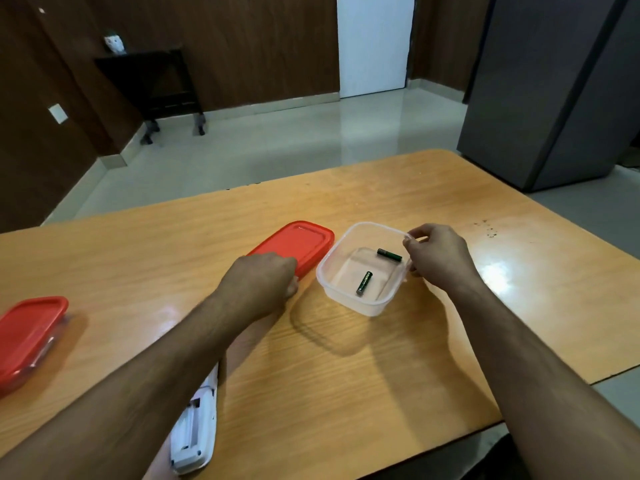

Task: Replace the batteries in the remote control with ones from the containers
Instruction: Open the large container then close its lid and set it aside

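An open clear plastic container [349, 296] stands mid-table with two green batteries inside, one [389, 255] near the far wall and one [364, 282] nearer me. My right hand [440, 258] grips the container's right rim. Its red lid [298, 245] lies flat on the table to the left, and my left hand [263, 282] is closed on the lid's near edge. A white remote control [195, 431] lies close to me, back side up with its battery bay uncovered, partly hidden by my left forearm.
A second container with a red lid [29, 336] sits shut at the table's left edge. The wooden table [346, 358] ends close on the right and front. A grey fridge [554, 84] stands beyond the far right corner.
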